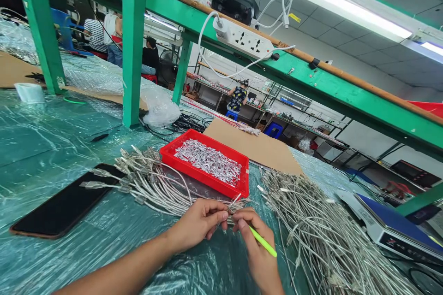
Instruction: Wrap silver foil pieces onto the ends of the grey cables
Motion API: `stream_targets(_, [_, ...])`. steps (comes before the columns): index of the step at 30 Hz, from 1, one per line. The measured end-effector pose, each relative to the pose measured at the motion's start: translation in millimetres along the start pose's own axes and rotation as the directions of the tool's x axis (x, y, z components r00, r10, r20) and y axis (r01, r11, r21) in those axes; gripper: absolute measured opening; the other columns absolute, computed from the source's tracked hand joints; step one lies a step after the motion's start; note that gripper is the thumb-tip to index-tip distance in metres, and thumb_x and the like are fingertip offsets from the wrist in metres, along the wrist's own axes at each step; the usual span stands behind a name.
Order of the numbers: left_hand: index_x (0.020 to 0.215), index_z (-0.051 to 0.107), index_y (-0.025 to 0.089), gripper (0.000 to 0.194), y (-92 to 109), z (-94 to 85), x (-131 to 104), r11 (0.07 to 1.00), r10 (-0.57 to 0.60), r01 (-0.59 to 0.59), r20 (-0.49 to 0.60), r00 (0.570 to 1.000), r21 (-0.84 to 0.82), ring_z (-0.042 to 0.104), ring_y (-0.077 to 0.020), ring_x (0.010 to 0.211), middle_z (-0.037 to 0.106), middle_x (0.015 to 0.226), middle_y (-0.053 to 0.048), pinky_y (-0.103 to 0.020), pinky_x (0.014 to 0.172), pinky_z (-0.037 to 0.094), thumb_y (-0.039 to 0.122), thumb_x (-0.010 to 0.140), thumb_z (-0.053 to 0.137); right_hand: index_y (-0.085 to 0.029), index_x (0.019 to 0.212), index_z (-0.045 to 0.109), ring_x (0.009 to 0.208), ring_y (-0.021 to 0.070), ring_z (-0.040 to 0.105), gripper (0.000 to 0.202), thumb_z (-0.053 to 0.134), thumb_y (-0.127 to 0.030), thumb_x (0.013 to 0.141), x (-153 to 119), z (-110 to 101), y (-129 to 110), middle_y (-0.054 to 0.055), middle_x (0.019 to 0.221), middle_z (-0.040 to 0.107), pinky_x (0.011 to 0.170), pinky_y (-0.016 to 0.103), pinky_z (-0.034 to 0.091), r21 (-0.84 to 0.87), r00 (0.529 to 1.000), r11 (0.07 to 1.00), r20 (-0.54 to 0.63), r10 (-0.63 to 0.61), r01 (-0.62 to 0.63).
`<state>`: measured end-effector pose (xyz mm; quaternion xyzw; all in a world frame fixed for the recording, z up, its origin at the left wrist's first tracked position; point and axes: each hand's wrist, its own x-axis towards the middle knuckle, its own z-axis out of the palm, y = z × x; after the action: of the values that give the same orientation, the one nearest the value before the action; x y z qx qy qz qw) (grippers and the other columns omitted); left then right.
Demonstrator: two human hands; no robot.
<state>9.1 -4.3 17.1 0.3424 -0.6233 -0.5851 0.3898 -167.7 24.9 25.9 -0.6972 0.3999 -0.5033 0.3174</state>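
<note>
My left hand [204, 219] is closed in a pinch at the thin end of a cable, just in front of the red tray. Close beside it, my right hand [255, 235] is wrapped round a slim tool with a bright yellow-green handle [265, 242]; its tip is hidden by the fingers. A bundle of grey cables with USB plugs [155, 184] lies behind my left hand. Many small shiny silver pieces [207, 161] fill the red tray [204, 176]. To the right spreads a large heap of similar grey cables [321, 226].
A black phone [65, 203] lies at left. Green shelf posts [134, 46] and a crossbeam carrying a power strip [244, 39] stand over the table. Cardboard [256, 145] lies behind the tray, a scale with a blue top [398, 221] at right. Several people sit farther back.
</note>
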Motion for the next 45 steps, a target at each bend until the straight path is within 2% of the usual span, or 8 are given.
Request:
stream_targets(4, [0.088,0.068,0.013,0.038,-1.5,0.0,0.7,1.0,-0.001,0.001,0.006,1.0,-0.018,0.04,-0.006,0.044,0.064,0.072,0.0,-0.019,0.044,0.03,0.049,0.086,0.055,-0.021,0.087,0.067,0.069,0.016,0.057,0.022,0.052,-0.036,0.094,1.3,0.8,3.4,0.002,0.079,0.062,0.065,0.026,0.045,0.041,0.998,0.998,-0.024,0.052,-0.051])
stream_targets(10, [0.084,0.066,0.013,0.034,0.2,0.0,0.9,1.0,0.009,-0.009,0.015,1.0,0.001,0.041,-0.006,0.044,0.064,0.073,0.0,-0.019,0.044,0.03,0.044,0.088,0.054,-0.021,0.083,0.068,0.068,0.0156,0.056,0.021,0.054,-0.034,0.093,-0.2,2.4,4.2,0.001,0.076,0.061,0.066,0.026,0.043,0.1,0.996,0.992,-0.03,0.079,-0.076])
stream_targets(16, [0.079,0.064,0.013,0.034,-0.3,-0.4,1.2,1.0,0.017,-0.017,0.009,1.0,0.001,0.041,-0.0059,0.044,0.061,0.07,0.001,-0.019,0.043,0.029,0.044,0.088,0.054,-0.022,0.085,0.067,0.077,0.017,0.057,0.02,0.052,-0.03,0.095,-1.5,2.6,-2.8,0.002,0.081,0.062,0.073,0.028,0.043,0.084,0.998,0.996,0.059,0.004,-0.009])
stream_targets(26, [0.084,0.065,0.012,0.035,-1.9,-0.7,0.9,1.0,-0.004,0.004,-0.01,1.0,-0.009,0.04,-0.0058,0.043,0.063,0.071,0.0,-0.019,0.043,0.03,0.045,0.086,0.055,-0.022,0.083,0.065,0.069,0.0142,0.055,0.021,0.051,-0.032,0.095,-2.4,3.9,0.1,0.0,0.076,0.059,0.066,0.025,0.042,0.048,0.998,0.998,-0.05,0.037,-0.035])
stream_targets(32, [0.079,0.062,0.013,0.034,-3.2,-0.7,1.6,0.999,-0.04,0.039,-0.019,0.999,-0.028,0.039,-0.0056,0.043,0.058,0.066,0.002,-0.019,0.041,0.028,0.046,0.085,0.056,-0.022,0.091,0.067,0.078,0.017,0.059,0.019,0.048,-0.028,0.096,-5.2,8.3,-3.8,0.003,0.084,0.062,0.072,0.028,0.045,0.082,0.999,0.996,0.034,-0.032,0.029])
stream_targets(38, [0.084,0.064,0.012,0.035,-5.4,0.7,2.7,0.999,-0.022,0.021,-0.043,0.999,-0.027,0.038,-0.0054,0.043,0.063,0.071,0.0,-0.019,0.042,0.029,0.046,0.085,0.056,-0.02,0.083,0.066,0.068,0.0152,0.055,0.021,0.052,-0.031,0.094,-3.3,4.9,0.8,0.001,0.075,0.059,0.063,0.025,0.043,0.044,0.998,0.999,-0.056,-0.006,0.009])
stream_targets(45, [0.091,0.067,0.012,0.034,-6.7,1.2,1.6,1.0,-0.019,0.019,-0.034,0.999,-0.01,0.039,-0.0055,0.042,0.063,0.069,0.001,-0.018,0.041,0.029,0.043,0.085,0.057,-0.02,0.082,0.066,0.066,0.0149,0.056,0.021,0.052,-0.031,0.093,-2.9,7.3,2.8,0.001,0.075,0.061,0.064,0.025,0.044,-0.003,0.996,1.0,-0.088,0.018,-0.019])
